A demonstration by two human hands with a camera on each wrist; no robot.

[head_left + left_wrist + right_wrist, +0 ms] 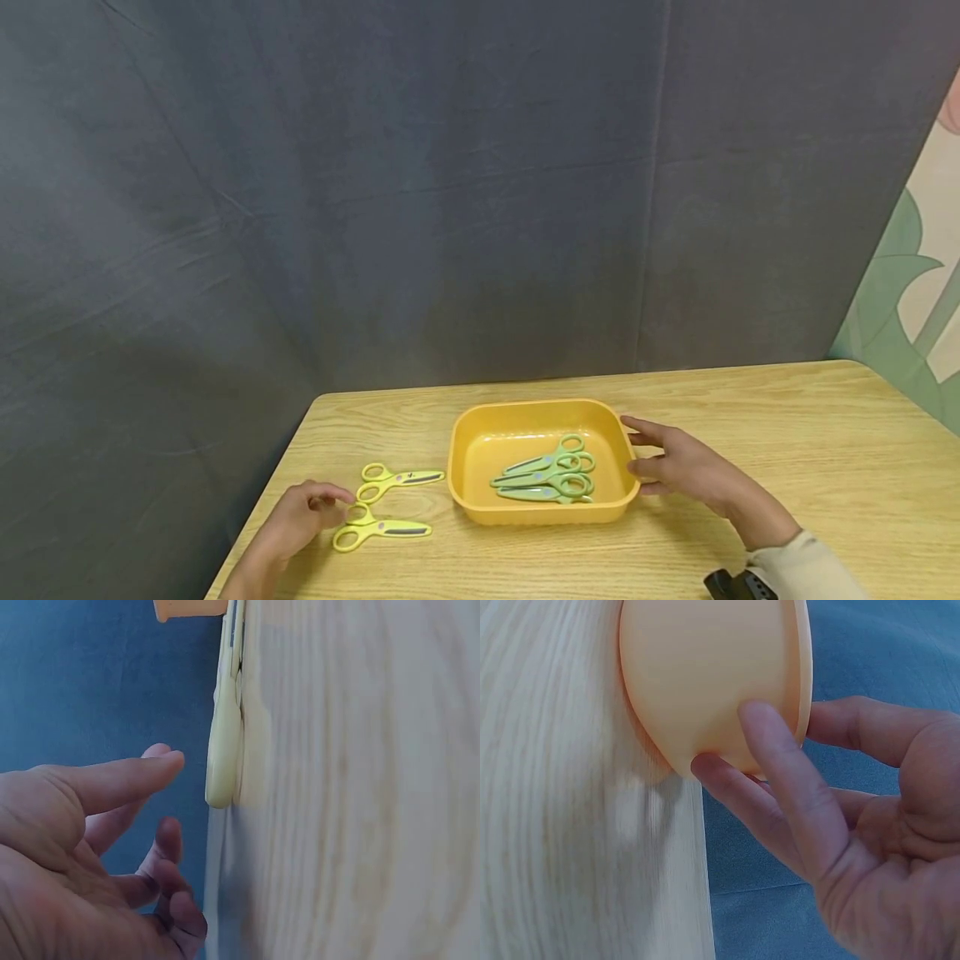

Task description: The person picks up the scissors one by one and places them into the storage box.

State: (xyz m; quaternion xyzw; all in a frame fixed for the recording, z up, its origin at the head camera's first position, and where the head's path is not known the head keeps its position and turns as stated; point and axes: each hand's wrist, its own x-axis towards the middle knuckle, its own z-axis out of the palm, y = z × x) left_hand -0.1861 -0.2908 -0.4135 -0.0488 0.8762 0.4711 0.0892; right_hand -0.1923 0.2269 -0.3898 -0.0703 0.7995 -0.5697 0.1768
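A yellow plastic tray [468, 503] sits on the table with several green-handled scissors [551, 475] lying overlapped inside. My right hand [686, 467] holds the tray's right side; in the right wrist view, two fingers [780, 761] lie on the outer wall, while the thumb tip passes out of sight behind the rim. To the left of the tray lie two yellow scissors, an upper pair [401, 479] and a lower pair [382, 528], blades toward the tray. Loosely bent, my left hand [300, 517] is beside the lower pair's handles, and in the left wrist view a gap separates its fingers from the scissors [223, 754].
The light wood table [720, 400] backs onto a dark grey cloth [480, 208], which also runs along the left side. On the far right is a wall with painted leaves [896, 283]. A dark wrist device [738, 585] shows near the right sleeve.
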